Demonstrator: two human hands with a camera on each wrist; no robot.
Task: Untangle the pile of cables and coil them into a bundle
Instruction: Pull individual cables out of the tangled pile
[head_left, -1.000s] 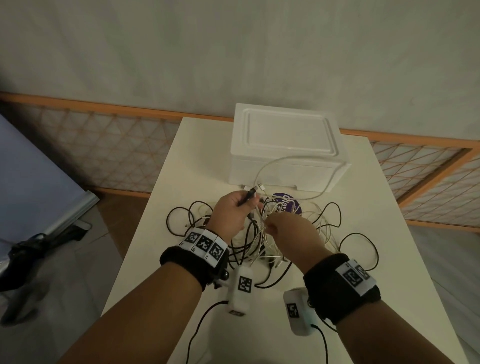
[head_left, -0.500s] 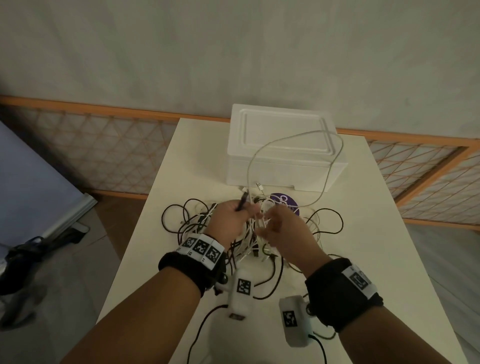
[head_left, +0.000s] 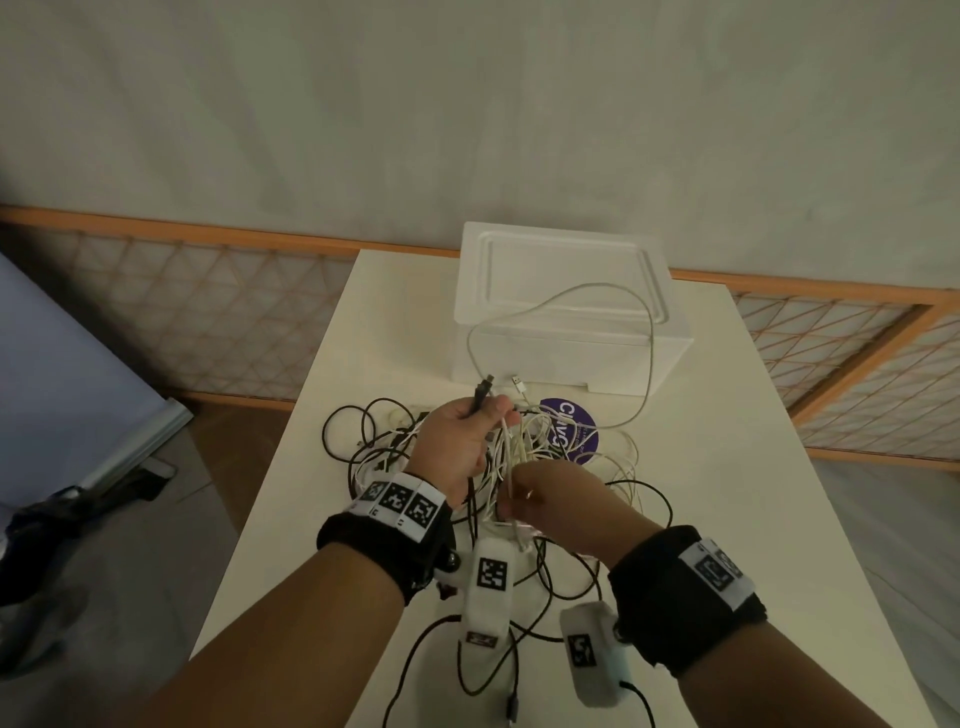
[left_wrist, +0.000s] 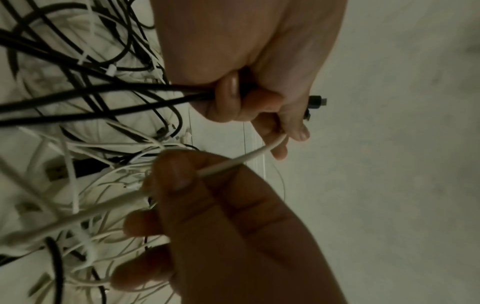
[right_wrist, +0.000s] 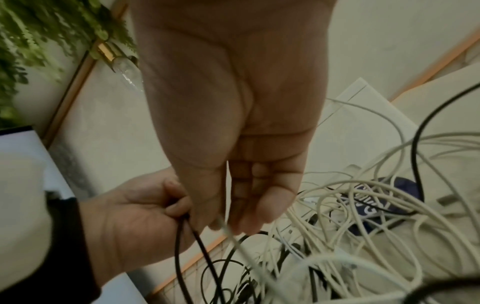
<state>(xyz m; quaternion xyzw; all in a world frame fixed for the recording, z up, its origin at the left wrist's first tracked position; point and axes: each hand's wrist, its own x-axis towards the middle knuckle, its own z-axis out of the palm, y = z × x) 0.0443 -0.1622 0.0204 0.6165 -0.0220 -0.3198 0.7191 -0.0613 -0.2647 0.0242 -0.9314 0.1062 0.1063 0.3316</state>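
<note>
A tangled pile of black and white cables lies on the white table. My left hand is raised above it. This hand grips two black cables in its fist, their plug ends sticking up, and a white cable runs across its fingers. Close by on the near side, my right hand pinches that white cable between thumb and fingers. A long loop of white cable arches up over the foam box. In the right wrist view the right hand holds the white strand next to the left hand.
A white foam box stands at the table's far end. A round purple disc lies under the cables in front of it. An orange lattice fence runs behind the table, with floor on both sides.
The white loop has swung up from the box's front to arch over its lid. My right hand has drawn back toward me along the white cable. The left hand has stayed raised.
</note>
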